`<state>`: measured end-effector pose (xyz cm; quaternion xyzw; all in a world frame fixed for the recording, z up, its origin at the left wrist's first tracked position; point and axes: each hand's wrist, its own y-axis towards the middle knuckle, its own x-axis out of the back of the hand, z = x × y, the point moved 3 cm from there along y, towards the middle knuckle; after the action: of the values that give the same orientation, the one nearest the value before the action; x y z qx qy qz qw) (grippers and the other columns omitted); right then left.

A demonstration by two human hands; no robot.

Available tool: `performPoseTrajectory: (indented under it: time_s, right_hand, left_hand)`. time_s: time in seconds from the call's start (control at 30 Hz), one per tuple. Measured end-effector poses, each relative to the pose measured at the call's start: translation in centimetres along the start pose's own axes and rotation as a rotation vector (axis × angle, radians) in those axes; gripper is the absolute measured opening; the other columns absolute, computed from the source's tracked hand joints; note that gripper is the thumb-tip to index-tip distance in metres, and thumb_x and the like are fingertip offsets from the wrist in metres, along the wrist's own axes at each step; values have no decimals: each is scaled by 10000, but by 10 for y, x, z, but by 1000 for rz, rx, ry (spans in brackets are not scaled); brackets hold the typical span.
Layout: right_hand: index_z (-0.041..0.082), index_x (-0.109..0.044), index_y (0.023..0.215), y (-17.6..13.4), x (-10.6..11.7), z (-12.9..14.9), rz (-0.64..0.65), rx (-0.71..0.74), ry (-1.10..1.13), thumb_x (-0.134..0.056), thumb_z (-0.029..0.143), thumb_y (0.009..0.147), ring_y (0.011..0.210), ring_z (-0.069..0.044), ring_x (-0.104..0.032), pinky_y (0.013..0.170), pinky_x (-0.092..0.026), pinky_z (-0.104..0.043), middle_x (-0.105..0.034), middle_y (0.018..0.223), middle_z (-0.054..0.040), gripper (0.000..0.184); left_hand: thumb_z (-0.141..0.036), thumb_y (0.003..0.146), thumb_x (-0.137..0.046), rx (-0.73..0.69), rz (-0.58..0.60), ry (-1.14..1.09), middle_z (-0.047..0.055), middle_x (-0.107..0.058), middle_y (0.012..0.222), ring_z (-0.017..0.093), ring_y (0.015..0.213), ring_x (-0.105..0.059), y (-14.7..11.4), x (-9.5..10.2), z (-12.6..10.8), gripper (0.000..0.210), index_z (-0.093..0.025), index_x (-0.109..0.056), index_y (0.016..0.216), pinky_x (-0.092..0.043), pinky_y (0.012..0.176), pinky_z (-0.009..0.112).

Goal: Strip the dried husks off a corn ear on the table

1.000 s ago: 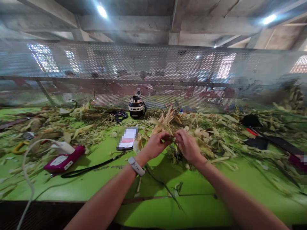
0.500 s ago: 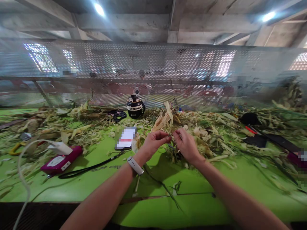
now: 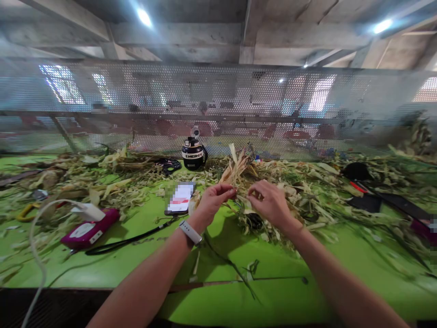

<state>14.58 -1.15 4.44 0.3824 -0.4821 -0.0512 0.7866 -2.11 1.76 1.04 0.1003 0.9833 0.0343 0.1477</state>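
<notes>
Rising just beyond the person's left hand (image 3: 212,202) and right hand (image 3: 269,202): one bundle of dry husks (image 3: 235,169), straw-coloured, set amid plant scraps (image 3: 307,200) on a green tabletop (image 3: 280,259). Long axis slanted; tips aimed up, away from the person and to the right, butt end low and near the left hand. One pale strip at the top points nearly straight up.

Left hand: thumb and forefinger pinched together at the near side of the bundle; whether a strand is gripped cannot be told. Right hand: fingers curled inward, thumb close to the fingertips, a narrow gap between; any hold on a strand cannot be made out. The two hands are apart, fingertips facing.

Lettering: black bottle (image 3: 193,163), pale band reading "ENERGY"; a smaller label below it, illegible. Phone (image 3: 180,200), screen lit, contents blurred; its long axis runs away from the person, tilted slightly right. Faint dark marks on the tabletop near a black strap (image 3: 129,243), unreadable.

Further items: pale wristband (image 3: 191,232), left wrist; magenta power block (image 3: 90,228) with white plug (image 3: 89,211) seated in it; thin dark stem (image 3: 232,264), near end toward the lower right; perforated screen (image 3: 218,86) behind.
</notes>
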Motion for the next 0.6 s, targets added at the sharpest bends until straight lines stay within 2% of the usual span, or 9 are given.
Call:
performPoseTrajectory:
  time_s: [0.1,0.23,0.37,0.47,0.6]
  right_hand:
    - [176,-674,853,0,-6,-1,182,-92,258,-572,182,739,754,-177,-607,722,-468,-305,-679,825,-58,153]
    - [157,-645,1035,0,-12,0,315,-267,664,-515,190,758,909,-182,-629,789,-487,-304,-686,1013,-78,308]
    - [126,-606,1073,-4,-24,0,419,-355,851,-526,306,801,733,-159,-636,658,-497,-279,-699,824,-55,336]
    - [135,-642,959,-4,-27,-2,353,-279,741,-516,340,829,690,-149,-612,644,-478,-273,-686,789,-44,272]
    - [156,-655,865,-2,-15,-1,138,-66,219,-465,272,881,802,-190,-596,734,-445,-308,-674,852,-80,223]
  left_hand:
    - [-275,545,-796,-10,-13,-19,19,-675,725,100,650,-591,2,2,1,328,-123,-654,799,-445,651,237]
    - [-278,566,-783,-41,12,-13,22,-674,765,100,688,-590,4,2,2,329,-120,-647,820,-452,702,247]
    - [-284,590,-767,-106,36,44,12,-668,769,101,711,-586,3,1,0,299,-130,-647,815,-452,733,251]
    - [-300,605,-754,-137,66,122,12,-667,770,111,715,-590,3,1,-2,292,-137,-644,822,-458,737,264]
    - [-313,632,-729,-208,63,278,25,-655,764,126,705,-586,5,2,-3,279,-132,-632,822,-465,708,271]
